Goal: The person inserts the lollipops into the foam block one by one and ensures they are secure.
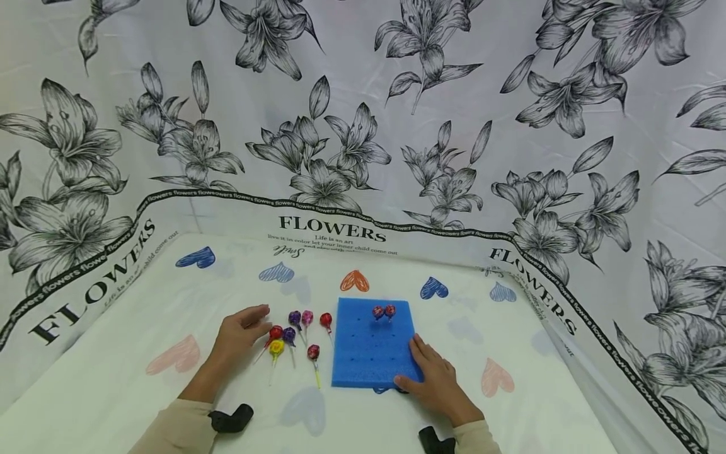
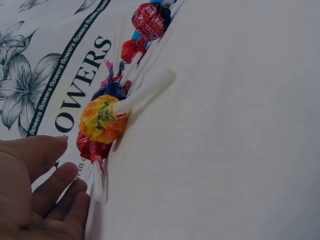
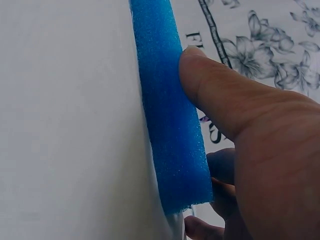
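My left hand point(image 1: 241, 331) is just left of a group of wrapped lollipops, its fingers loosely bent and nothing in them. Nearest to it lies a red lollipop point(image 2: 94, 145), with a yellow lollipop point(image 2: 102, 120) beside it. Purple lollipops point(image 1: 289, 335), a pink lollipop point(image 1: 307, 316), another red lollipop point(image 1: 326, 320) and a dark red lollipop point(image 1: 313, 352) lie close by. A blue foam block point(image 1: 363, 372) with rows of small holes lies to their right. Two red lollipops point(image 1: 390, 311) stand near its far edge. My right hand point(image 1: 439, 381) holds the block's near right corner, thumb point(image 3: 192, 75) on its upper edge.
A white cloth point(image 1: 227, 290) printed with hearts covers the surface. Behind it rises a flower-patterned curtain point(image 1: 340, 82). Black wrist devices point(image 1: 231, 419) are strapped near both sleeves.
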### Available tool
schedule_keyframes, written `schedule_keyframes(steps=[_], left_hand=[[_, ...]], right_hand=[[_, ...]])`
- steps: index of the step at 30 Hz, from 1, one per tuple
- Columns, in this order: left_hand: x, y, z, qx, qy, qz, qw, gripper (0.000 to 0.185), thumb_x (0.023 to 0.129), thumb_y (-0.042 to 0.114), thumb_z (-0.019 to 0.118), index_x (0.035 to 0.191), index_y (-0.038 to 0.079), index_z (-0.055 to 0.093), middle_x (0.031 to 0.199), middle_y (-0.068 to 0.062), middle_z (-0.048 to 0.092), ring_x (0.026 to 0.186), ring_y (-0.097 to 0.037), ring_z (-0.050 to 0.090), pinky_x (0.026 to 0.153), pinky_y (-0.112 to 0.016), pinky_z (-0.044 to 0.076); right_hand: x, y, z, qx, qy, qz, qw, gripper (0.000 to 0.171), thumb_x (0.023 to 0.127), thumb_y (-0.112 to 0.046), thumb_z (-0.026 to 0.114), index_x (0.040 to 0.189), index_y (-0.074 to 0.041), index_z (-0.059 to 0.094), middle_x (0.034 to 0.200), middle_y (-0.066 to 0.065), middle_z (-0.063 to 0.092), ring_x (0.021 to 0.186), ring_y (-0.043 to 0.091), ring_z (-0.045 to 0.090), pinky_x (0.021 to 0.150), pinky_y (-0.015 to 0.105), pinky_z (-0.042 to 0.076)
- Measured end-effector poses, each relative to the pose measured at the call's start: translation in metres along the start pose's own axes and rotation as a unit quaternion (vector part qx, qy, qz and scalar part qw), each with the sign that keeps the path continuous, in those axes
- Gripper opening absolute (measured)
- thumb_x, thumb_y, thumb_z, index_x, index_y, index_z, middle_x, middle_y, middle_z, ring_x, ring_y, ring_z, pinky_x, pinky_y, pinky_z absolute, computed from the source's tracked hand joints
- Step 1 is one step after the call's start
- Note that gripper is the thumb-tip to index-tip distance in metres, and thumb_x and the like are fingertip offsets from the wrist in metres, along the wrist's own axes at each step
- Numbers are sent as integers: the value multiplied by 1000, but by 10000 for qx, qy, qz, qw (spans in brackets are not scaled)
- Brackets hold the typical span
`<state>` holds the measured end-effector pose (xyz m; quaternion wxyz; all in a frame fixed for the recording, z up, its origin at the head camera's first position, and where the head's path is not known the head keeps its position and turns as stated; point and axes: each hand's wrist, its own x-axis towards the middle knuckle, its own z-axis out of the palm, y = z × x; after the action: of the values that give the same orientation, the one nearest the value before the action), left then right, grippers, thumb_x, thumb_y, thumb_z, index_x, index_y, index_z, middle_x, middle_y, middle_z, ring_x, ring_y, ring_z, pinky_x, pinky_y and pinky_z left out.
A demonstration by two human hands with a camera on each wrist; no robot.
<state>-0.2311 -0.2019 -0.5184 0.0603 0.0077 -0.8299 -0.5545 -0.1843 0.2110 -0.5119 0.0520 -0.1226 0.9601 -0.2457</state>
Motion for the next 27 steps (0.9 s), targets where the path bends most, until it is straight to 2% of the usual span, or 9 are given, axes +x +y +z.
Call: schedule_keyframes(steps=[7,14,19,22,27], left_hand=[[-6,-7,4,617,-36,111,9980,30,92,15,65,121,5,67,119,-11,64,115,-31,55,96,-45,46],[-7,-4,6,958,-312,368,9942,34,96,13,59,129,7,62,120,-9,64,120,-34,51,100,-54,39],[-7,-1,7,1271,-599,480,9889,31,97,7,56,127,6,64,133,-20,53,128,-42,41,103,-61,29],[-8,2,7,1388,-642,500,9870,28,96,8,58,122,6,67,136,-26,48,128,-47,39,103,-64,26],[-7,1,6,1300,-521,781,9871,23,93,9,64,116,6,70,128,-22,56,124,-43,45,103,-62,30]], right_hand=[[-2,0,1,-28,-44,102,9999,95,83,-62,62,151,-5,28,158,11,18,140,42,17,104,69,13],[2,0,3,-137,4,123,9998,96,83,-63,61,152,-6,28,158,11,19,140,43,18,104,69,14],[2,1,4,-125,-4,129,9998,95,83,-63,61,151,-5,28,158,11,18,140,42,17,104,69,13],[1,1,3,-103,19,89,9999,95,84,-62,61,151,-5,28,158,11,17,140,42,17,104,69,13],[2,0,2,-121,34,47,9999,94,84,-62,61,151,-5,28,158,11,18,140,42,17,103,69,14]])
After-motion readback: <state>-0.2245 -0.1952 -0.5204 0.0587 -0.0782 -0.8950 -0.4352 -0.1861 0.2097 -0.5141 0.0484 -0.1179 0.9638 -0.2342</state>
